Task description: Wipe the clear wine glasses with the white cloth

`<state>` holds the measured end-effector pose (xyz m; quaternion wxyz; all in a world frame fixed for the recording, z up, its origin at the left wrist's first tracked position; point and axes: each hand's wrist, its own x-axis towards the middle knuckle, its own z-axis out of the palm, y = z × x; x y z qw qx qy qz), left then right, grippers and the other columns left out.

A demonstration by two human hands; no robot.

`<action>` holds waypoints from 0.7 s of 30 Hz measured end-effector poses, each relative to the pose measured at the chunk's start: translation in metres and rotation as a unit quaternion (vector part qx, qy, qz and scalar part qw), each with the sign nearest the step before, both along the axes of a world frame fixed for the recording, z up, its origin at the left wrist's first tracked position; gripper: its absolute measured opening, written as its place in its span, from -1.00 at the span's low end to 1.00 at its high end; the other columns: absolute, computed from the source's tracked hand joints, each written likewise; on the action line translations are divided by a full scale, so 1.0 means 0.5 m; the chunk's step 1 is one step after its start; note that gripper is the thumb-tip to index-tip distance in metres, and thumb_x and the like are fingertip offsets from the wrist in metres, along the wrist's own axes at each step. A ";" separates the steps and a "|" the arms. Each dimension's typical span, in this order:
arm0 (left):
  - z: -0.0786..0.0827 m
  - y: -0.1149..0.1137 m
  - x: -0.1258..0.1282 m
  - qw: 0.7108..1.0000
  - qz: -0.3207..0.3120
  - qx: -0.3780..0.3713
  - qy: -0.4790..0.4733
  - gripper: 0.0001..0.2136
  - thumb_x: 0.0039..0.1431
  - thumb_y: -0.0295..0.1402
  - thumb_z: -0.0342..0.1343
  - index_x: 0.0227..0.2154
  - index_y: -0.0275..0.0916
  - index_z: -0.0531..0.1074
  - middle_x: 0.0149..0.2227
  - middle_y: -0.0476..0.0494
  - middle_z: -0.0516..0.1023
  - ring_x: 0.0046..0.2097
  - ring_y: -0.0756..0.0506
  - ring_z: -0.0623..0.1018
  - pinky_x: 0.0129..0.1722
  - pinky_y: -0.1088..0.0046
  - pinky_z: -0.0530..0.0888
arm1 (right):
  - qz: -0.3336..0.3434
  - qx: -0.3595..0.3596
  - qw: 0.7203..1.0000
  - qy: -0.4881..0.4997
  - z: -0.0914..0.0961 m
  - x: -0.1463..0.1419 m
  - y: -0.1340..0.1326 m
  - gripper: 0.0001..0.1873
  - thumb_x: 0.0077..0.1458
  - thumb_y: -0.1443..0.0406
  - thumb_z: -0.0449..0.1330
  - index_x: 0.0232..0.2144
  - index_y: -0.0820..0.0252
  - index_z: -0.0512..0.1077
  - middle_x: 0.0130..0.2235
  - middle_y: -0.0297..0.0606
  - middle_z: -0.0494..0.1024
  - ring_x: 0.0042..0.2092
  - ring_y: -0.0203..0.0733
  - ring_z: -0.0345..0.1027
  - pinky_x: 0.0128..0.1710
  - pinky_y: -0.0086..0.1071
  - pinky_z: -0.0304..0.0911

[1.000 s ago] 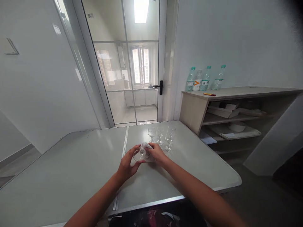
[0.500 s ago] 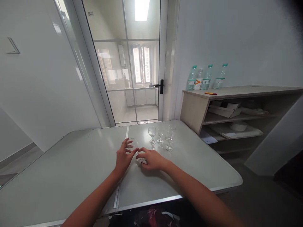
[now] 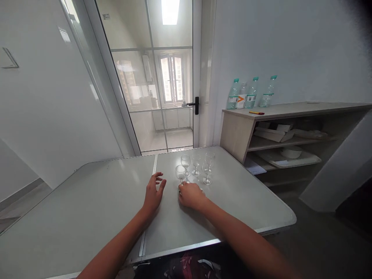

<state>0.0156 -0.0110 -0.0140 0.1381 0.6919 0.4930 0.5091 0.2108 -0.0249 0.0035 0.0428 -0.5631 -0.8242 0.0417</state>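
Note:
A small clear wine glass (image 3: 180,171) stands upright on the grey table (image 3: 87,209). My right hand (image 3: 190,195) is closed at its foot and stem. A bit of white cloth (image 3: 200,189) shows at that hand's far side. My left hand (image 3: 154,192) hovers just left of the glass with its fingers spread, holding nothing. Several more wine glasses (image 3: 196,164) stand upright in a cluster right behind the held glass.
A wooden shelf unit (image 3: 238,135) stands right of the table, with water bottles (image 3: 251,93) and a pen (image 3: 257,112) on top. A glass door (image 3: 162,77) is behind the table. A seam (image 3: 145,232) runs down the tabletop.
The glass went from lying between both hands with the cloth to standing upright by the cluster. My left hand let go and opened; my right hand moved right to the glass's foot.

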 end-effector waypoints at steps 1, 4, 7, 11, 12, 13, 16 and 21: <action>-0.001 0.001 -0.002 1.000 0.007 -0.002 0.011 -0.69 0.36 -0.11 0.00 0.01 -0.17 0.36 0.02 -0.23 0.51 -0.10 -0.14 0.57 -0.10 0.21 0.54 | -0.027 -0.005 1.000 0.001 -0.002 0.001 0.003 -0.68 0.14 0.28 0.13 -0.12 0.30 0.55 -0.09 0.08 0.60 -0.17 0.08 0.56 -0.21 -0.23 0.36; -0.005 0.004 -0.007 0.998 -0.009 -0.023 0.051 -0.71 0.38 -0.09 -0.05 -0.14 -0.18 0.42 -0.11 -0.17 0.52 -0.17 -0.11 0.55 -0.16 0.28 0.49 | -0.074 -0.009 0.997 0.004 -0.007 0.003 0.014 -0.68 0.15 0.27 0.14 -0.12 0.34 0.55 -0.10 0.12 0.59 -0.16 0.08 0.56 -0.22 -0.25 0.37; -0.009 0.004 -0.004 0.993 -0.052 -0.057 0.090 -0.67 0.39 -0.08 -0.10 -0.28 -0.19 0.43 -0.23 -0.12 0.52 -0.24 -0.09 0.51 -0.22 0.33 0.45 | -0.115 -0.011 0.993 0.007 -0.009 0.008 0.022 -0.67 0.16 0.29 0.13 -0.11 0.38 0.55 -0.10 0.16 0.59 -0.14 0.08 0.56 -0.20 -0.26 0.37; -0.009 -0.003 0.003 0.989 -0.065 -0.084 0.100 -0.65 0.40 -0.06 -0.14 -0.29 -0.17 0.41 -0.32 -0.08 0.51 -0.32 -0.09 0.47 -0.30 0.36 0.41 | -0.140 -0.016 0.990 0.010 -0.007 0.018 0.027 -0.67 0.15 0.31 0.13 -0.12 0.37 0.57 -0.09 0.18 0.60 -0.11 0.07 0.55 -0.20 -0.28 0.37; -0.009 -0.004 0.004 0.989 -0.064 -0.086 0.101 -0.65 0.40 -0.06 -0.14 -0.29 -0.16 0.41 -0.33 -0.07 0.51 -0.33 -0.09 0.47 -0.31 0.36 0.41 | -0.142 -0.016 0.990 0.011 -0.005 0.020 0.027 -0.69 0.15 0.32 0.14 -0.13 0.36 0.58 -0.10 0.18 0.60 -0.11 0.07 0.55 -0.20 -0.28 0.37; -0.008 -0.005 0.004 0.989 -0.062 -0.088 0.103 -0.65 0.39 -0.06 -0.14 -0.30 -0.16 0.41 -0.34 -0.06 0.51 -0.34 -0.08 0.46 -0.32 0.36 0.41 | -0.145 -0.015 0.989 0.012 -0.003 0.021 0.026 -0.70 0.14 0.33 0.15 -0.15 0.35 0.59 -0.11 0.17 0.61 -0.11 0.07 0.55 -0.20 -0.29 0.36; -0.004 -0.006 0.003 0.989 -0.057 -0.089 0.108 -0.66 0.38 -0.06 -0.13 -0.31 -0.16 0.41 -0.35 -0.05 0.51 -0.37 -0.08 0.47 -0.33 0.36 0.42 | -0.163 -0.005 0.987 0.015 0.005 0.017 0.019 -0.73 0.15 0.38 0.13 -0.18 0.34 0.59 -0.16 0.16 0.62 -0.12 0.08 0.56 -0.22 -0.30 0.35; 0.001 -0.008 0.002 0.989 -0.058 -0.078 0.113 -0.68 0.38 -0.08 -0.11 -0.31 -0.16 0.42 -0.33 -0.06 0.54 -0.34 -0.08 0.50 -0.30 0.35 0.44 | -0.092 0.040 0.995 0.020 0.015 -0.007 -0.006 -0.66 0.27 0.29 0.04 -0.27 0.31 0.60 -0.25 0.13 0.62 -0.23 0.06 0.57 -0.27 -0.27 0.30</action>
